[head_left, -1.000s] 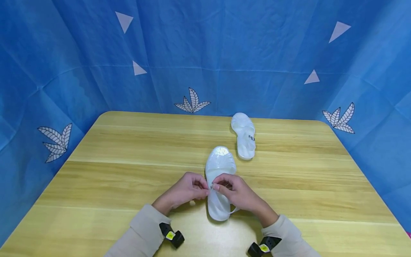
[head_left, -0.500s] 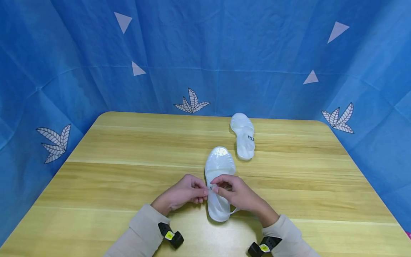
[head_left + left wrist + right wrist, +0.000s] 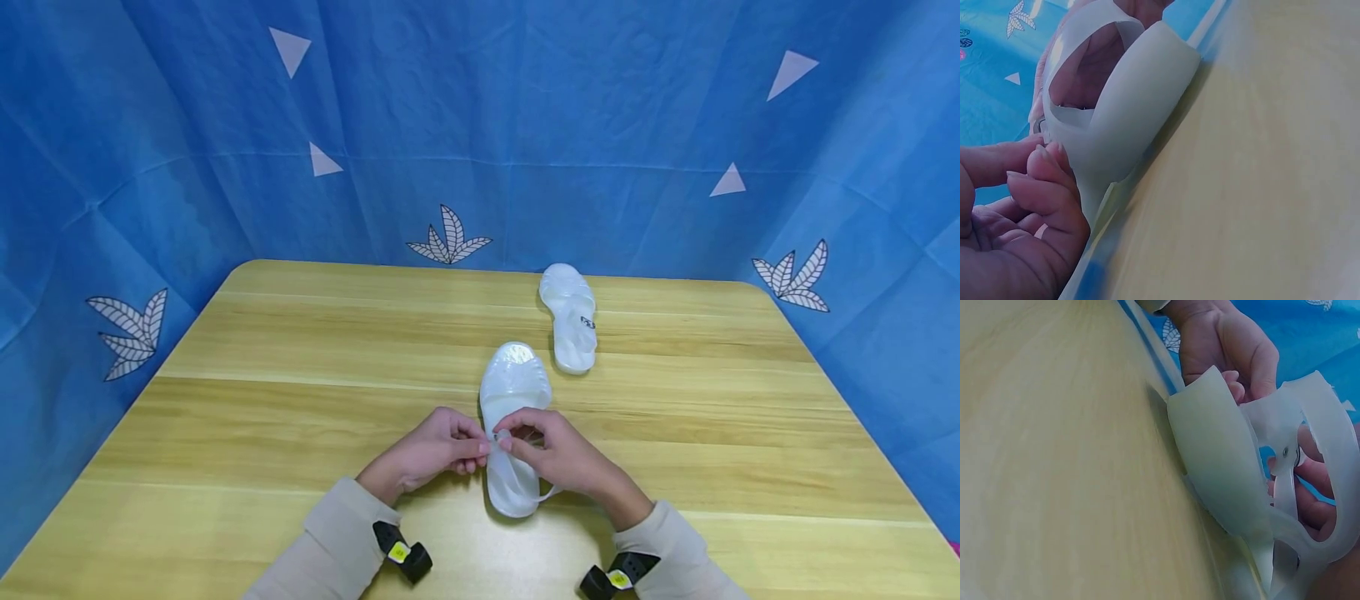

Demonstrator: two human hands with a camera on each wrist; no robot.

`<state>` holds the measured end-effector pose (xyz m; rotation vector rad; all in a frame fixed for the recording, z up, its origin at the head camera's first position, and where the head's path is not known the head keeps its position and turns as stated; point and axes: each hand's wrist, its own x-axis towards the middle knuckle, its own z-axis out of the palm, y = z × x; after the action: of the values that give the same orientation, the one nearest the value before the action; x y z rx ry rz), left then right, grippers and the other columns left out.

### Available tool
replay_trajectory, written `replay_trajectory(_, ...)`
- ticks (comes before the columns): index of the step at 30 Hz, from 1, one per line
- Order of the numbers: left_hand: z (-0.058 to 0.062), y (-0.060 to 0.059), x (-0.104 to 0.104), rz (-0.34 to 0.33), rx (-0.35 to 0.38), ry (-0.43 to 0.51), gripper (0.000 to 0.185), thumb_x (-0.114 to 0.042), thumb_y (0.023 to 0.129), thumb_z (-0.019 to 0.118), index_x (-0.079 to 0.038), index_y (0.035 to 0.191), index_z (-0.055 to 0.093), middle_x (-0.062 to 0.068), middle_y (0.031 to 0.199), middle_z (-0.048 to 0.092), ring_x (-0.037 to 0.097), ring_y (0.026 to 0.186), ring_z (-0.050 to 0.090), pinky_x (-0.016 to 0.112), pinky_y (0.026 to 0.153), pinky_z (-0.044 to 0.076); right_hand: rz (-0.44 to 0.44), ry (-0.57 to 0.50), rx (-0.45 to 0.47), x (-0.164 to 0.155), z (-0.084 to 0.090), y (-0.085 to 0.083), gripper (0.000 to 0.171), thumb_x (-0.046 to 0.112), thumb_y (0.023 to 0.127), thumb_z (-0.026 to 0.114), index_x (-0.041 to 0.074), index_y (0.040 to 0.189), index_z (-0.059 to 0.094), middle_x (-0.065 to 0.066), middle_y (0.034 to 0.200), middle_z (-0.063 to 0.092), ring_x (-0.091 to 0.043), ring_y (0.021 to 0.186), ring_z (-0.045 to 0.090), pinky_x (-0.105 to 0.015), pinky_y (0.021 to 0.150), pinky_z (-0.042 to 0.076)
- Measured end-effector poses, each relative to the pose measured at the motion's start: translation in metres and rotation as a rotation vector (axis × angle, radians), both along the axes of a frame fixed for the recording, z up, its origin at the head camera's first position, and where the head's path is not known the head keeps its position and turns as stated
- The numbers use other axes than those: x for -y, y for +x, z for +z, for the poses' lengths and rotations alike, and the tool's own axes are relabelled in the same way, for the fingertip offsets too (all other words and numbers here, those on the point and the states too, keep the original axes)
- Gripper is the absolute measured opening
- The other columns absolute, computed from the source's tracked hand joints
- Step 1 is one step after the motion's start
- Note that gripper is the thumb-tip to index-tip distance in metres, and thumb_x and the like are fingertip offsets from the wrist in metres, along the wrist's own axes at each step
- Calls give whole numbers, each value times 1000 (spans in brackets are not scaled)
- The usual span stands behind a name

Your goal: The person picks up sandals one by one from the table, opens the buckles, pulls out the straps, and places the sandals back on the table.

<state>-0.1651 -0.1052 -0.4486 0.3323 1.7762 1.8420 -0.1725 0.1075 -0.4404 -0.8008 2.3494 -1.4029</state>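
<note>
Near white sandal point(image 3: 512, 425) flat on counter point(image 3: 262, 400), I see left hand point(image 3: 427, 454) and right hand point(image 3: 558, 454) pinching its strap point(image 3: 501, 439), buckle probably hidden by fingertips, second sandal point(image 3: 570, 317) well apart.

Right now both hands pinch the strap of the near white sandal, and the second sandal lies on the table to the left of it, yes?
Not quite. The head view shows the second sandal farther back and to the right of the near sandal, not left. The left hand and right hand do pinch its strap.
</note>
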Motion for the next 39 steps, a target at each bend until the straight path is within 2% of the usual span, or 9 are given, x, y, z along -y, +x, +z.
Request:
replay_trajectory(13,3,2,-6,41,-72,-75,12,3,88,56,15,88,61,3,70,60,10,58,52,18,53,45,16,-15,0,-1,0,0,14,15,93,59,8,103,65,-1,98,65,-14,92,59,-26,80,49)
replay_trajectory(21,4,3,-8,63,-132,-133,14,-2,90,57,10,87,62,2,69,57,10,59,49,19,53,42,25,-22,-23,2,0,2,13,15,92,61,7,101,65,-2,95,65,-14,89,58,-26,78,49)
replay_trajectory(32,6,1,-5,58,-149,-141,13,-3,89,59,9,90,62,3,70,57,12,61,51,21,55,44,0,-11,-42,3,0,2,12,17,92,61,9,100,66,-1,97,66,-15,91,59,-27,79,49)
replay_trajectory(39,6,2,-7,71,-117,-125,13,-3,88,58,7,96,58,4,73,58,13,63,54,22,56,46,-48,0,-87,4,-2,3,13,20,91,61,11,98,67,1,95,67,-13,87,60,-27,76,49)
